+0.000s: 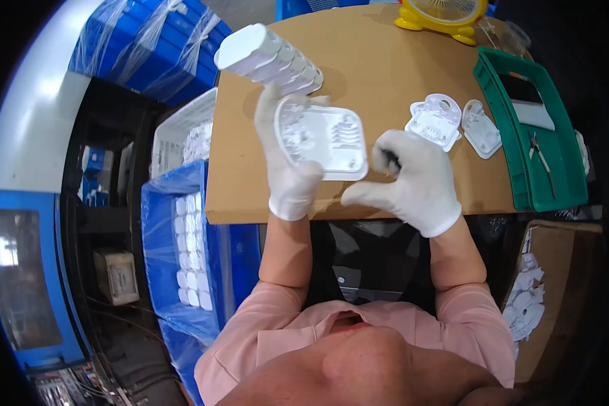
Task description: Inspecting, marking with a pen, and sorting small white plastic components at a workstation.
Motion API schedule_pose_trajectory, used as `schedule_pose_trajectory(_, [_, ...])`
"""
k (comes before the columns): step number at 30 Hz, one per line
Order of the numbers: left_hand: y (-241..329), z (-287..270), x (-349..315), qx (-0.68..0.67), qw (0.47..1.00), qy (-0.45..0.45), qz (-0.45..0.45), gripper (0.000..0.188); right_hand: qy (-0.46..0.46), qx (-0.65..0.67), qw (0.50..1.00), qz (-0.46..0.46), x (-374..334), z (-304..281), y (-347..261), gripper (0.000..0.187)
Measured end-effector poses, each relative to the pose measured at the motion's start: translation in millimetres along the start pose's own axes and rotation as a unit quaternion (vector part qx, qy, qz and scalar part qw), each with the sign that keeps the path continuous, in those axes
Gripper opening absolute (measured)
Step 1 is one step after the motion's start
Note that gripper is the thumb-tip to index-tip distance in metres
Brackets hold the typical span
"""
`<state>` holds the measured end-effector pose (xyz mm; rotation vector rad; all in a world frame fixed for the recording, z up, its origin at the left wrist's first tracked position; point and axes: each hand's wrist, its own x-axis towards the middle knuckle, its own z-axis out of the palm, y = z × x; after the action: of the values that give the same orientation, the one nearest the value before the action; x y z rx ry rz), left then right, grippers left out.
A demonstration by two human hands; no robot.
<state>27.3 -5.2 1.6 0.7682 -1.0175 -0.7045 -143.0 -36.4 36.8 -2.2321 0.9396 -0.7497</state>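
My left hand (287,162), in a white glove, grips a white plastic housing (328,145) by its left side. Ribs and small posts show on the housing's inner face. Just right of it is my right hand (416,179), also gloved, its thumb stretched out apart from its curled fingers; I see nothing held there. Beyond that hand lie some white plastic parts (434,122) with rounded ends, and another such part (480,128) beside them. Past my left hand, a leaning stack of white housings (271,57) stands on the brown tabletop (372,64).
At the right edge, a green tray (568,189) holds cutting pliers (540,162) and a dark flat object. A yellow fan (440,27) stands at the back. Left of the table are a blue bin (159,237) of white parts and a white basket (176,142); a cardboard box (568,291) sits lower right.
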Motion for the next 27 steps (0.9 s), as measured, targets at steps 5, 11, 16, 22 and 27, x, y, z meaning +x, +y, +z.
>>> schedule_pose_trajectory(5, [-4,2,1,0.036,0.996,-0.069,-0.042,0.121,0.086,0.233,0.965,0.085,5,27,23,0.032])
schedule_pose_trajectory(11, [4,-37,17,0.157,0.970,-0.170,-0.076,0.115,0.089,0.389,0.898,0.183,15,24,18,0.027])
schedule_pose_trajectory(16, [11,-50,17,0.130,0.967,-0.163,-0.147,0.102,0.073,0.342,0.927,0.136,23,47,36,0.038])
schedule_pose_trajectory(22, [13,-54,17,0.186,0.970,-0.150,-0.043,0.096,0.190,0.069,0.979,0.010,27,56,27,0.034])
schedule_pose_trajectory(27, [17,-29,12,0.430,0.869,-0.201,0.142,0.085,0.136,0.156,0.978,0.023,10,47,6,0.027])
